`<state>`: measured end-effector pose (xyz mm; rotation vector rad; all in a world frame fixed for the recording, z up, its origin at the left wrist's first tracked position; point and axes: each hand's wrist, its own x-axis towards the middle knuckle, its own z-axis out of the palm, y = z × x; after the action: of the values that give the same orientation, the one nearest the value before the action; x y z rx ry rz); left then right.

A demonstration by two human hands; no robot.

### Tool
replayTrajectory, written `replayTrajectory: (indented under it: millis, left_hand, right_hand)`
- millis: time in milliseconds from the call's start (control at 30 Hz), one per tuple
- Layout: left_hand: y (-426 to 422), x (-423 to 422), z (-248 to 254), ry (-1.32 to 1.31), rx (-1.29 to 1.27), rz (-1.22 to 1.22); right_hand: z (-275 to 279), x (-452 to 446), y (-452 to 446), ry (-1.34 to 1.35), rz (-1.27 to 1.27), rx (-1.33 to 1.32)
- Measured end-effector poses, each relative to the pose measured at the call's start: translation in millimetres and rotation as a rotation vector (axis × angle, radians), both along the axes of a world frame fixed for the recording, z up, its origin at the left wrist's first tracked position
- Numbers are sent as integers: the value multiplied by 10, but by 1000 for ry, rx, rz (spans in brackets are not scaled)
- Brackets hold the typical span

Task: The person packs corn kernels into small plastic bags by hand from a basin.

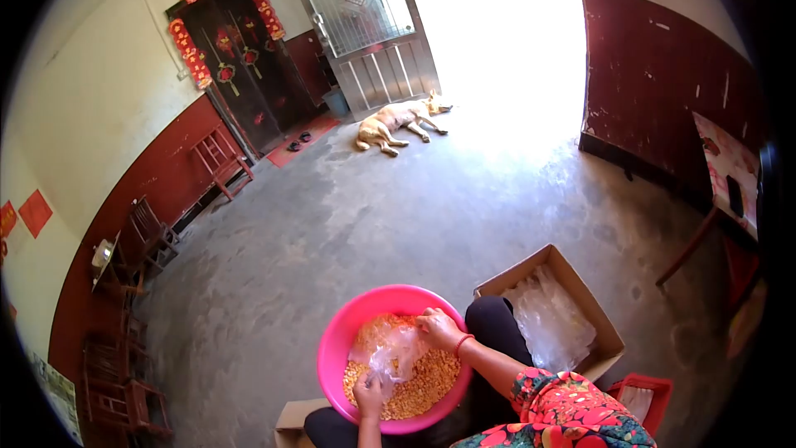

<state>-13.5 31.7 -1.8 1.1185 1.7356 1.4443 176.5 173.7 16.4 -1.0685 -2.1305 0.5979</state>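
A pink basin (332, 365) full of yellow-orange kernels (423, 386) rests at my lap, between my dark-trousered legs. Over the kernels is a clear plastic bag (396, 355), crumpled at its near end, with orange kernels showing in or under its far part. My left hand (368, 394) pinches the bag's near left edge. At the basin's upper right, my right hand (438, 328), with a red band at the wrist, has its fingers closed on the far side of the bag.
A cardboard box (609, 336) with clear plastic bags (551, 319) stands right of my knee, a red basket (655, 398) behind it. Another carton (290, 423) is at left. A dog (398, 123) lies by the open door. Chairs (220, 162) line the left wall; a table (721, 158) stands right.
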Motion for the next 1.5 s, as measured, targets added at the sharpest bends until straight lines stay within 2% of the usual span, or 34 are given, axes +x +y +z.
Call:
replayTrajectory:
  millis: [67,100,167,200,233,267,300,367,433,467,500,533,567,633,700,767,867,967,1033,1067,1167,1300,1367,1400,1433,1500]
  left_hand:
    - [-28,-3,65,-62,25,21]
    - [-62,-17,93,-120,39,36]
    - [-98,-179,-125,-258,53,15]
    - [-160,-180,-100,-364,72,28]
    - [-181,-175,-32,-469,99,40]
    - [-229,-174,32,-553,100,5]
    - [-303,-180,79,-637,102,-28]
    - [-446,-190,121,-723,93,-61]
    - [-552,-132,236,-771,111,-70]
    - [-545,-143,155,-739,133,-51]
    - [-540,-145,71,-707,152,-34]
    - [-545,-76,154,-691,153,1]
    - [-539,-23,211,-623,171,34]
    - [-546,26,177,-540,218,7]
    - [-517,94,102,-406,294,-6]
    - [-521,131,51,-342,313,21]
    - [-550,173,93,-333,334,77]
    - [-569,175,60,-201,338,43]
    - [-626,247,131,-40,261,14]
    - [-661,307,163,94,247,49]
    - [-694,394,136,505,234,70]
    - [-707,418,143,455,108,65]
    - [-624,357,48,-81,312,77]
    - [-689,325,270,-132,240,82]
    - [-635,292,306,-138,403,180]
    - [-647,236,482,-371,390,174]
  right_hand:
    - [-90,14,-14,-17,51,-86]
    - [-282,6,12,56,56,-39]
    - [-401,11,1,29,33,-97]
    - [-539,-5,18,302,53,-270]
    - [-458,37,-28,197,93,-163]
    - [-330,68,-131,244,77,-250]
    - [-481,59,-118,329,113,-297]
    - [-363,98,-263,449,216,-657]
    - [-209,106,-455,363,229,-737]
    - [-159,110,-515,343,245,-749]
    - [-125,117,-582,198,267,-680]
    - [-106,110,-638,59,286,-604]
    - [-88,106,-684,47,295,-609]
    - [-45,108,-715,-215,313,-296]
    - [-127,99,-729,-230,311,-305]
    - [-200,94,-744,88,195,-358]
    - [77,87,-885,10,86,-285]
    - [-92,57,-857,-43,53,-258]
    - [-176,59,-819,-245,94,-89]
    - [-218,63,-814,-298,104,-124]
    - [-153,59,-856,-314,125,-145]
    - [-173,105,-765,-141,196,-160]
    - [113,155,-805,224,258,-788]
    - [282,235,-812,333,314,-985]
    - [466,265,-811,527,261,-1250]
    - [657,393,-768,572,359,-1147]
